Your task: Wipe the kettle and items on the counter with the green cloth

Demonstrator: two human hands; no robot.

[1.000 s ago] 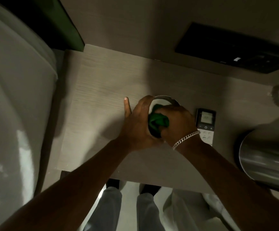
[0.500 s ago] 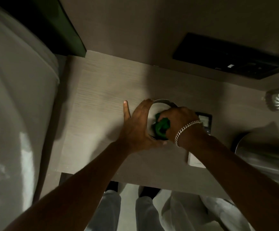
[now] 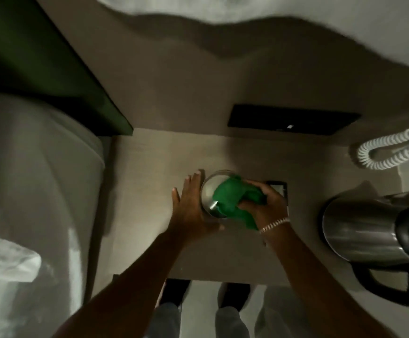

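Note:
A round cup [image 3: 208, 189] stands in the middle of the wooden counter [image 3: 149, 172]. My left hand [image 3: 190, 206] presses against the cup's left side, thumb wrapped under its near edge, fingers spread flat on the counter. My right hand [image 3: 268, 203] grips the green cloth [image 3: 232, 198], bunched over the cup's right half and opening. A steel kettle [image 3: 359, 230] with a black handle sits on the counter at the right, apart from both hands.
A remote control [image 3: 280, 189] lies just behind my right hand, mostly hidden. A black wall panel [image 3: 293, 119] and a white coiled cord [image 3: 389, 152] are at the back right. A bed [image 3: 35, 191] fills the left. My feet show below the counter's near edge.
The view has tilted up and pulled back. The green cloth has come further out of the cup and spreads over its rim. My left fingers have spread wider.

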